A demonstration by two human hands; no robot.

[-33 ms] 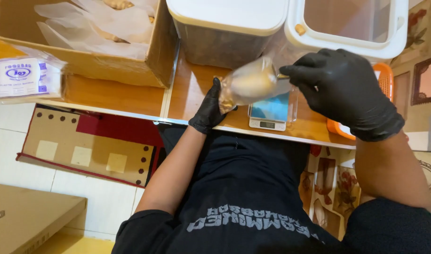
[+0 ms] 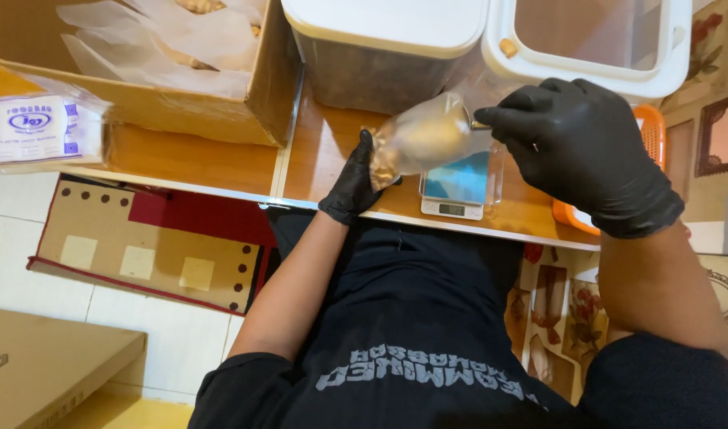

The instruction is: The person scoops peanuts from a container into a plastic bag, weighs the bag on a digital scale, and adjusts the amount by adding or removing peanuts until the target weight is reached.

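Nothing had shifted between the two pictures, which were taken at the same instant. The left hand [image 2: 352,187] gripped the clear bag [image 2: 420,139] at the same tilt over the small scale [image 2: 455,191], and the right hand [image 2: 582,151] pinched the bag's mouth at the same spot. No thing on the surface [image 2: 189,163] had moved, come or gone.
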